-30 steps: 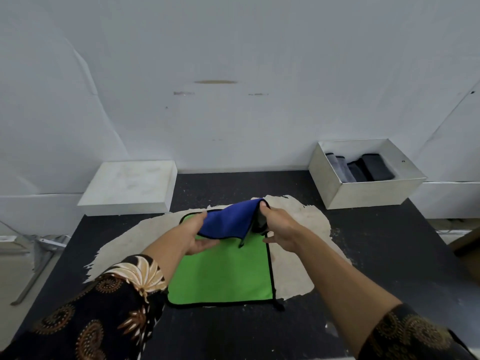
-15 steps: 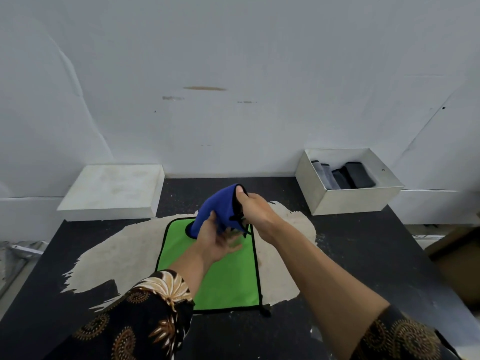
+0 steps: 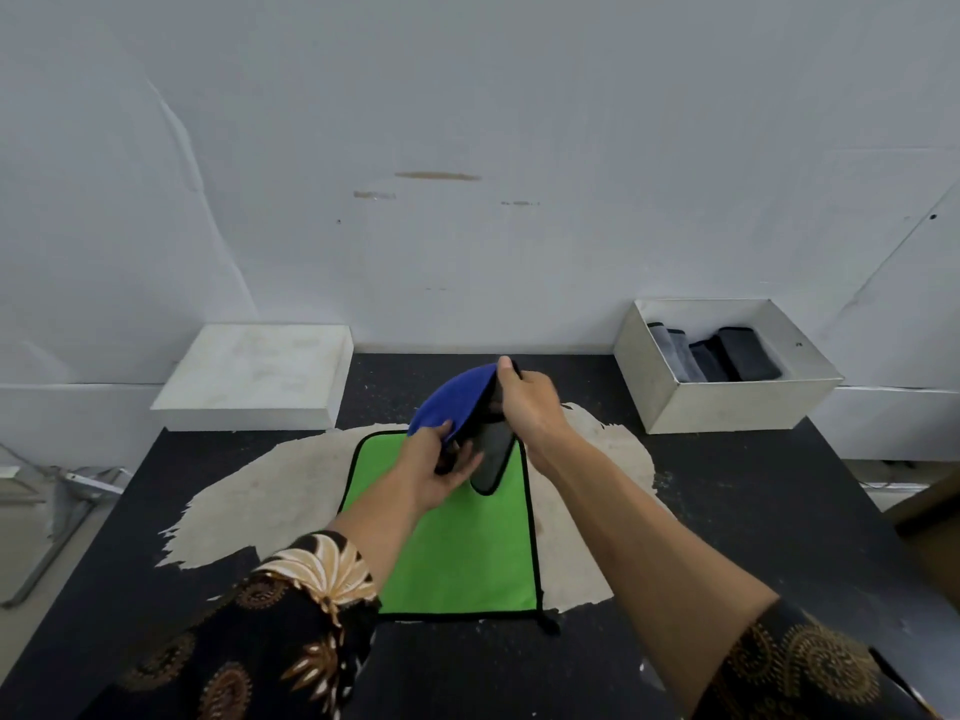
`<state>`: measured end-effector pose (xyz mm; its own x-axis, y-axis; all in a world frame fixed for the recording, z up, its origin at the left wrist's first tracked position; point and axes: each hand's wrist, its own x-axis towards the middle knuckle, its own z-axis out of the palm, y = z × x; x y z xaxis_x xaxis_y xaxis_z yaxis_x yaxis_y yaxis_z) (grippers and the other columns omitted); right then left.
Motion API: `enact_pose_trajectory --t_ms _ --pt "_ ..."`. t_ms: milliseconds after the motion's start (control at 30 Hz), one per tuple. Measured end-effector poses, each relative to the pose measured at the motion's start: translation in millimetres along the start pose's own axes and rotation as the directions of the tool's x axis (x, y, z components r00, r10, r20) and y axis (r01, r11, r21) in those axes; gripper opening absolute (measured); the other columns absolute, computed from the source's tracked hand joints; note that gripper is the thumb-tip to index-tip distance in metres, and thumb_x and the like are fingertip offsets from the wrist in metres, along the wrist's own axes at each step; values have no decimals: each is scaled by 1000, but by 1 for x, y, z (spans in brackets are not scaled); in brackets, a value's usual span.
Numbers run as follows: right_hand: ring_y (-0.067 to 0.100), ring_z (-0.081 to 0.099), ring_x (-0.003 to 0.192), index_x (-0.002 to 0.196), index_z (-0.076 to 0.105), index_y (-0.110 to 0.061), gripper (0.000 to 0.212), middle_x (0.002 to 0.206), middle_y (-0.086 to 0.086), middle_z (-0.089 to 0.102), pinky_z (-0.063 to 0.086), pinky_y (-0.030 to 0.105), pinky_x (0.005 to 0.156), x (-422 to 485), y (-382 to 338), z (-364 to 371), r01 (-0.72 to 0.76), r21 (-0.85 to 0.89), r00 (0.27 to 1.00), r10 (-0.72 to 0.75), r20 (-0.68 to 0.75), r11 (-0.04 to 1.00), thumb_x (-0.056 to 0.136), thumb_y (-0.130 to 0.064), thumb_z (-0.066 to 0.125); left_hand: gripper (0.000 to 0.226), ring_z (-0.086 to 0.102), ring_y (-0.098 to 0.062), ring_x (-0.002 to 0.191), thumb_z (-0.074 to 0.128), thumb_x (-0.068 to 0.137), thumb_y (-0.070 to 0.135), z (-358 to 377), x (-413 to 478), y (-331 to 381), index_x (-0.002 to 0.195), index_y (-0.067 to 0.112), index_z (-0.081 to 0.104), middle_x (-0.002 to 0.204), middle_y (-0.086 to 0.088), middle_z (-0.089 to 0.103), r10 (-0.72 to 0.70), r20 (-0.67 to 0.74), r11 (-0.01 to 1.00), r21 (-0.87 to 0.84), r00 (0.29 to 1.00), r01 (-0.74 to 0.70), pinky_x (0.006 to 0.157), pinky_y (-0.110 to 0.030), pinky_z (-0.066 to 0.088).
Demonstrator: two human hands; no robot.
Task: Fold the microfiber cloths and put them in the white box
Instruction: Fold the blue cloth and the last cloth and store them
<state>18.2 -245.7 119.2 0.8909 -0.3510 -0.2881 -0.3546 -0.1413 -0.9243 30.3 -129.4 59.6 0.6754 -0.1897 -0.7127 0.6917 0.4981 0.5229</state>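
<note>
A blue microfiber cloth [image 3: 454, 397] with a grey underside is held folded in the air above the table's middle. My right hand [image 3: 530, 407] grips its upper edge, thumb on top. My left hand [image 3: 439, 467] holds its lower part from underneath, fingers curled round the fold. Below them a green cloth [image 3: 457, 543] with black trim lies flat on the table. The white box [image 3: 727, 402] stands at the back right, with several folded grey and dark cloths [image 3: 717, 356] inside.
The black table [image 3: 753, 511] has a pale worn patch [image 3: 260, 491] around the green cloth. A white slab [image 3: 254, 376] sits at the back left against the white wall. A metal frame [image 3: 57, 506] stands left of the table.
Both hands have lifted the blue cloth off the green one and turned it upright, folding it; the grey underside now hangs down between them.
</note>
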Motion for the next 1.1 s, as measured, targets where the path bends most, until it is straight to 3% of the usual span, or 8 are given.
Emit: enact_pose_trajectory --t_ms 100,433,567,700,833,933,1033,1100 --pt "22 68 87 69 75 -15 57 85 3 75 52 39 86 5 -3 -26 -62 78 987 73 -144 995 84 -66 55 16 51 -16 67 52 98 5 -10 -1 34 84 14 54 81 -8 55 190 -161 959 242 969 -148 40 -22 47" --pt "26 59 81 105 55 2 27 89 11 57 56 40 78 30 -7 -75 -364 421 888 446 -111 831 85 -4 71 36 39 -9 56 40 100 0 24 -35 109 104 22 68 80 0 55 324 -12 809 522 946 -270 32 -14 25" --pt "29 66 109 107 58 6 16 120 16 63 59 42 72 27 24 -84 -572 463 795 596 112 677 92 3 59 25 58 -21 70 53 93 -1 23 -26 96 108 12 68 89 -10 64 401 -36 745 595 915 -303 67 -32 59" --pt "23 66 74 92 60 4 7 88 13 67 56 31 61 11 59 -97 -674 361 711 699 79 644 88 0 63 31 64 -29 97 75 79 29 20 -7 77 100 7 71 107 -10 69 543 -128 575 777 830 -257 94 -43 52" --pt "20 51 56 83 54 -3 10 76 11 52 44 30 44 14 64 -122 -588 379 780 625 33 715 92 -3 50 17 63 -32 104 59 87 5 37 -4 56 95 10 74 108 -14 69 562 -89 582 748 822 -317 89 -39 52" --pt "19 53 38 101 64 1 11 61 13 57 42 21 35 29 51 -153 -447 485 844 533 -48 751 91 -1 58 44 64 -31 98 39 88 -8 59 -2 49 82 20 73 110 -15 67 520 -16 611 706 854 -358 83 -37 57" --pt "20 62 46 110 66 4 24 66 13 66 49 26 36 31 22 -194 -291 546 925 377 -49 786 90 4 55 45 62 -23 86 39 90 -14 96 -10 43 109 10 72 110 -12 65 523 35 640 645 852 -419 72 -25 56" --pt "16 60 48 106 69 -3 31 76 10 65 43 20 34 24 -1 -222 -169 569 958 269 -97 805 88 11 48 46 61 -19 98 47 88 -14 120 -20 40 120 11 68 120 -8 64 601 88 588 626 795 -513 90 -24 51"
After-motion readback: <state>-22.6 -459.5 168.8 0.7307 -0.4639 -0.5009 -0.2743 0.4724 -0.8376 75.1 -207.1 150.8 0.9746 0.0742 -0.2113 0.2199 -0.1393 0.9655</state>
